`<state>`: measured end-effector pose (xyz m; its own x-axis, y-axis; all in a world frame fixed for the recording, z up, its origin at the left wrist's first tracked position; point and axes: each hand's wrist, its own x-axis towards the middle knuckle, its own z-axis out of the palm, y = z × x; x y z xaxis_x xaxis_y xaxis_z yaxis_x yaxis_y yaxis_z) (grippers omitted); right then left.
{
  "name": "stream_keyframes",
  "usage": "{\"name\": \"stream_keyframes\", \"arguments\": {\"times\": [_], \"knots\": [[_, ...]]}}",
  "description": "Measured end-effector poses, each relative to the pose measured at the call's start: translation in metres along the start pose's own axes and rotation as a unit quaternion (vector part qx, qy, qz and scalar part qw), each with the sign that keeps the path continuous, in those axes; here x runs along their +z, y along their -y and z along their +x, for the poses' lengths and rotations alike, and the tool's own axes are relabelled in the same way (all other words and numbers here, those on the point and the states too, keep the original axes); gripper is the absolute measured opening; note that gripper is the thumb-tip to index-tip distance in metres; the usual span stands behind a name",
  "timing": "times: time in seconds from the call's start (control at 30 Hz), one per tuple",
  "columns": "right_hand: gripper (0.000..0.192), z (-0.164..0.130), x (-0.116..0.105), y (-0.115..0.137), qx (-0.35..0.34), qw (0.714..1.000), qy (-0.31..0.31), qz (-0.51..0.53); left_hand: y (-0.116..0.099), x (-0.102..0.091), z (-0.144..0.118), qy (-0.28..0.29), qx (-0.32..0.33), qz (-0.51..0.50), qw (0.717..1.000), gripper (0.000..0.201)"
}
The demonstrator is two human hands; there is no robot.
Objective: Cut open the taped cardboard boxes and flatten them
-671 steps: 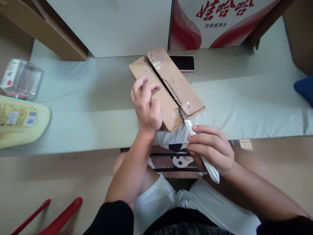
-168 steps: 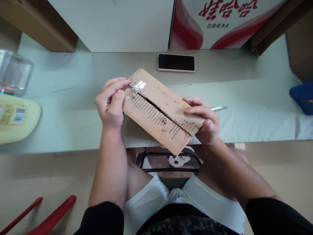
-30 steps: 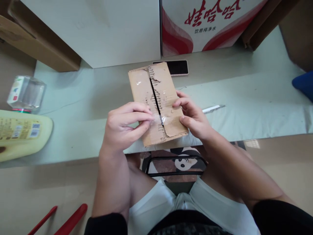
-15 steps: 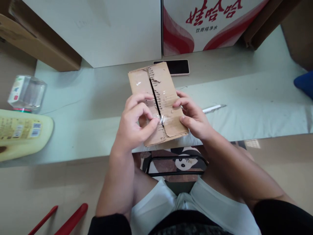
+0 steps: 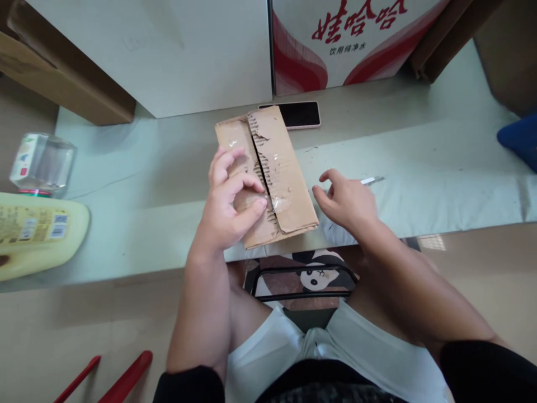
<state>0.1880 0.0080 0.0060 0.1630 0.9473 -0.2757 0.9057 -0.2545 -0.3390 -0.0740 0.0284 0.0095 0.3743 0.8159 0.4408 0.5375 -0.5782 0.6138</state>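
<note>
A flat brown cardboard box (image 5: 280, 168) lies on the pale green table (image 5: 159, 184), slit lengthwise, with torn corrugation and clear tape along the cut. My left hand (image 5: 229, 201) grips the box's left half, thumb and fingers pinched near the slit. My right hand (image 5: 346, 201) is off the box, fingers spread over the table just to its right. A white craft knife (image 5: 370, 180) lies on the table, partly hidden behind that hand.
A dark phone (image 5: 298, 113) lies behind the box. A white box (image 5: 168, 50) and a red-and-white carton (image 5: 348, 39) stand at the back. At left are a yellow bottle (image 5: 37, 235) and a clear container (image 5: 42, 162); a blue object (image 5: 520, 140) at right.
My right hand has let go of the box's right half and moved right toward the knife. My left hand still holds the box, which shifted slightly left.
</note>
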Motion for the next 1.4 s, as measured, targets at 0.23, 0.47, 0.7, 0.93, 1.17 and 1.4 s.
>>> {"name": "stream_keyframes", "arguments": {"times": [0.23, 0.47, 0.7, 0.93, 1.17, 1.4], "knots": [[0.041, 0.004, -0.006, -0.020, 0.038, 0.992, 0.070, -0.102, -0.005, 0.003, 0.003, -0.016, -0.045, -0.005, 0.999, 0.012], [0.030, 0.004, -0.006, -0.025, -0.019, 0.998, -0.046, -0.024, -0.017, 0.009, 0.008, -0.025, -0.092, 0.001, 0.995, 0.009], [0.017, -0.012, -0.006, -0.023, -0.112, 0.938, -0.197, 0.264, -0.026, 0.014, 0.003, -0.040, -0.100, 0.013, 0.994, 0.009], [0.017, -0.031, 0.009, -0.019, -0.348, 0.810, -0.190, 0.432, -0.013, 0.023, -0.005, -0.108, -0.025, -0.001, 0.994, 0.014], [0.020, -0.056, 0.005, 0.007, -0.524, 0.729, -0.232, 0.374, -0.038, 0.029, -0.017, -0.154, 0.084, -0.039, 0.984, 0.020], [0.015, -0.072, -0.004, 0.012, -0.558, 0.737, -0.152, 0.351, -0.039, 0.056, -0.021, -0.235, 0.073, -0.021, 0.969, 0.027]]}}
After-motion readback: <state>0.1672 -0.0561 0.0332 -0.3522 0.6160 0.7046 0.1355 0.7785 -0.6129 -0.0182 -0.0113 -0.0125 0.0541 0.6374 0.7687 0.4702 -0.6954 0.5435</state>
